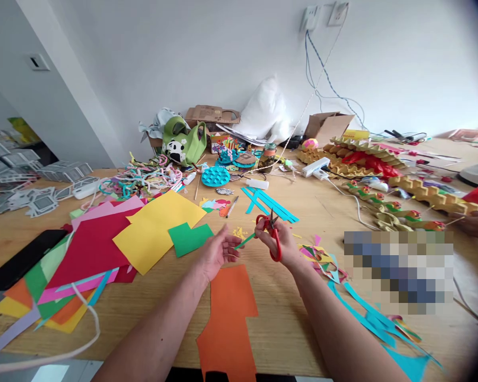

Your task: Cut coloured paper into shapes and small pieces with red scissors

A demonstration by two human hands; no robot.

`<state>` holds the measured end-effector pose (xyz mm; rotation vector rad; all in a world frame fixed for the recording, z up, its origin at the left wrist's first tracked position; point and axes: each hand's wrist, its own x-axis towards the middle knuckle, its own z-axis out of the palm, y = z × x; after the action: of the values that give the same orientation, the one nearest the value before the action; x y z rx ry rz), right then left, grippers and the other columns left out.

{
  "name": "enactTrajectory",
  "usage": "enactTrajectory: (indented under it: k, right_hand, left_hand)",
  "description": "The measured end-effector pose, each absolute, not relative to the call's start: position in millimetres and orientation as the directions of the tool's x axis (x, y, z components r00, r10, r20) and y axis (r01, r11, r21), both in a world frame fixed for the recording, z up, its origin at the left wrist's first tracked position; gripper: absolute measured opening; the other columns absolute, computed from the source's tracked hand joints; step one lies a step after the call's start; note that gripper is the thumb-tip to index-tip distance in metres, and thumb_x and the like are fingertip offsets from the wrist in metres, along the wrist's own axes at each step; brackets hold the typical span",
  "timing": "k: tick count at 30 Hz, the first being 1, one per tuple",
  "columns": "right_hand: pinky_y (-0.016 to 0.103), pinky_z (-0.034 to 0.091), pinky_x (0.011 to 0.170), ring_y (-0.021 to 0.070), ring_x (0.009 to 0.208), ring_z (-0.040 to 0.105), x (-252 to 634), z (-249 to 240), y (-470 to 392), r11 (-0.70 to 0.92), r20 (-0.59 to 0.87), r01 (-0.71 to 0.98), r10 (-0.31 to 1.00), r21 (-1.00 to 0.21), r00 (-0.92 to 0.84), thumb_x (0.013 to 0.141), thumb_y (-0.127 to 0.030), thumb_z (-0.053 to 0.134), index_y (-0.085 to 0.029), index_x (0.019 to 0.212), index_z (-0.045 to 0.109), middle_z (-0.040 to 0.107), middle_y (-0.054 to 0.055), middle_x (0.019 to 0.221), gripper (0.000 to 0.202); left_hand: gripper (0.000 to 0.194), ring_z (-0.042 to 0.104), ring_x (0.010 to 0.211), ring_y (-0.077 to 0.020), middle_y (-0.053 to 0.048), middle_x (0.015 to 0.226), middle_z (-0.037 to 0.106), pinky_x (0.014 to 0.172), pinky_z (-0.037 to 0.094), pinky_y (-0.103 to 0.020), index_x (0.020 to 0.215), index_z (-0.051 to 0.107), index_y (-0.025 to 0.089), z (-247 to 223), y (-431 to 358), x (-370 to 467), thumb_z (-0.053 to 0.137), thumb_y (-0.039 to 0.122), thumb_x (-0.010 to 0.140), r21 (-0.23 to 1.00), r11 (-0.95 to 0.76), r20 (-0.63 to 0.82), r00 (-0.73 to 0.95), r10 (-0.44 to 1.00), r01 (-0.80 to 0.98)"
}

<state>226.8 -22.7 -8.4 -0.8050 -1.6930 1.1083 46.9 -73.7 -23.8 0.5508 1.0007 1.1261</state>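
Note:
Red-handled scissors (276, 245) are in my right hand (281, 243), blades pointing up and away and slightly parted. A thin green paper strip (246, 241) runs from the fingers of my right hand toward my left hand. My left hand (219, 250) has its fingers spread and curved near the strip's lower end; whether they touch it is unclear. Small yellow paper bits (240, 233) lie just beyond the hands. Orange paper (233, 318) lies below them, and a notched green sheet (189, 239) sits left of my left hand.
Coloured sheets (95, 244) pile up at the left. Blue strips (269, 204) lie ahead, with a pen (232, 206) beside them. Paper scraps (322, 257) are right of my right hand. Another person's hand (476, 225) is at the far right, near egg-carton pieces (430, 193).

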Motion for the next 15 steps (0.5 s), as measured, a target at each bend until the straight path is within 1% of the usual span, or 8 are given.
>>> enactTrajectory:
  k: [1, 3, 5, 8, 10, 13, 15]
  right_hand:
    - [0.028, 0.041, 0.063, 0.0143, 0.064, 0.048, 224.8, -8.0, -24.0, 0.381, 0.338, 0.049, 0.866, -0.923, -0.369, 0.075, -0.033, 0.066, -0.020, 0.070, 0.051, 0.050, -0.001, 0.070, 0.021]
    - [0.028, 0.041, 0.062, 0.0146, 0.064, 0.048, 221.8, -8.1, -25.7, 0.386, 0.331, 0.072, 0.860, -0.920, -0.388, 0.075, -0.032, 0.066, -0.020, 0.069, 0.049, 0.050, -0.001, 0.070, 0.022]
    - [0.028, 0.041, 0.063, 0.0149, 0.065, 0.049, 220.2, -8.9, -26.6, 0.393, 0.336, 0.079, 0.860, -0.916, -0.385, 0.076, -0.031, 0.066, -0.020, 0.069, 0.049, 0.050, 0.000, 0.070, 0.021]
    - [0.029, 0.043, 0.066, 0.0166, 0.069, 0.052, 219.9, -9.5, -26.6, 0.395, 0.332, 0.100, 0.863, -0.913, -0.380, 0.076, -0.029, 0.065, -0.020, 0.070, 0.050, 0.052, 0.000, 0.070, 0.019]
    - [0.030, 0.043, 0.068, 0.0184, 0.073, 0.054, 220.6, -9.1, -26.2, 0.391, 0.323, 0.113, 0.865, -0.914, -0.384, 0.076, -0.030, 0.065, -0.020, 0.070, 0.051, 0.054, 0.001, 0.069, 0.019]
    - [0.030, 0.043, 0.069, 0.0189, 0.074, 0.054, 222.3, -7.9, -25.1, 0.374, 0.315, 0.119, 0.884, -0.920, -0.346, 0.077, -0.031, 0.065, -0.021, 0.070, 0.050, 0.055, 0.001, 0.070, 0.020]
    - [0.030, 0.042, 0.070, 0.0180, 0.074, 0.054, 223.8, -7.1, -24.1, 0.365, 0.310, 0.122, 0.892, -0.923, -0.329, 0.078, -0.031, 0.065, -0.020, 0.072, 0.051, 0.056, 0.002, 0.074, 0.018]
  left_hand:
    - [0.047, 0.060, 0.056, -0.0128, -0.011, 0.077, 0.070, 0.053, 0.045, -0.024, 0.076, 0.070, 0.010, -23.9, -75.6, 49.6, 0.069, 0.056, 0.067, 0.833, 0.343, -0.324, 0.119, 0.938, -0.434]
    - [0.037, 0.058, 0.056, -0.0119, -0.010, 0.074, 0.070, 0.056, 0.045, -0.025, 0.072, 0.070, 0.011, -24.5, -78.2, 53.3, 0.077, 0.045, 0.062, 0.886, 0.288, -0.262, 0.121, 0.957, -0.362]
    - [0.031, 0.057, 0.055, -0.0116, -0.009, 0.069, 0.069, 0.056, 0.044, -0.025, 0.067, 0.070, 0.011, -25.4, -78.7, 54.3, 0.080, 0.039, 0.058, 0.916, 0.239, -0.233, 0.057, 0.971, -0.323]
    - [0.027, 0.057, 0.054, -0.0117, -0.008, 0.067, 0.069, 0.055, 0.043, -0.025, 0.066, 0.070, 0.012, -26.9, -76.0, 52.2, 0.078, 0.037, 0.059, 0.938, 0.177, -0.203, -0.059, 0.977, -0.298]
    - [0.025, 0.057, 0.054, -0.0116, -0.007, 0.068, 0.069, 0.055, 0.044, -0.025, 0.067, 0.070, 0.013, -27.5, -73.5, 49.7, 0.077, 0.036, 0.060, 0.948, 0.145, -0.181, -0.107, 0.978, -0.285]
    - [0.021, 0.057, 0.054, -0.0120, -0.007, 0.068, 0.070, 0.055, 0.044, -0.025, 0.067, 0.070, 0.014, -27.3, -71.6, 46.8, 0.074, 0.034, 0.063, 0.962, 0.113, -0.151, -0.137, 0.979, -0.249]
    - [0.020, 0.058, 0.055, -0.0126, -0.007, 0.067, 0.070, 0.054, 0.045, -0.025, 0.066, 0.069, 0.013, -27.0, -71.6, 46.5, 0.073, 0.033, 0.063, 0.973, 0.101, -0.129, -0.129, 0.983, -0.205]
